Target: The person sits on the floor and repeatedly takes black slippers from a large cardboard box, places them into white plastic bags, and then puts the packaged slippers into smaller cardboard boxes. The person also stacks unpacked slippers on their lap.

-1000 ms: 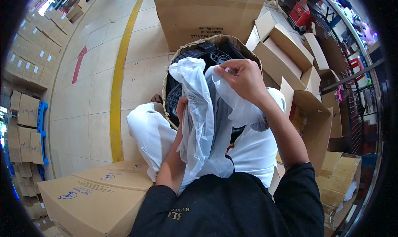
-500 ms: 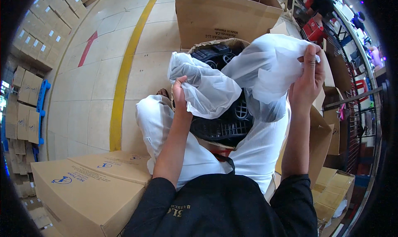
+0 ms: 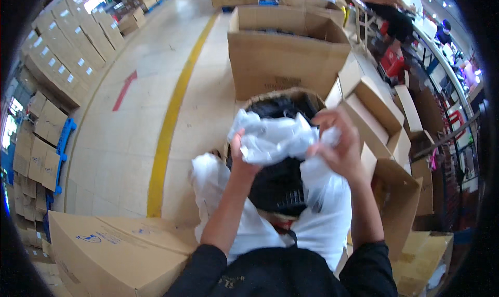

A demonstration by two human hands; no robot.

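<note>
Tiled floor (image 3: 132, 146) — plastic (image 3: 275, 138) (whitish, crumpled)

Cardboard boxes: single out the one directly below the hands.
The round-rimmed box between the white trouser legs, holding black pieces; the other boxes nearby have straight edges.

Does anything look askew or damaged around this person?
Mildly: the open cartons at right lie at differing angles, flaps spread, unlike the neatly stacked boxes at far left. I see no spill; blur leaves finer damage unclear.
</note>
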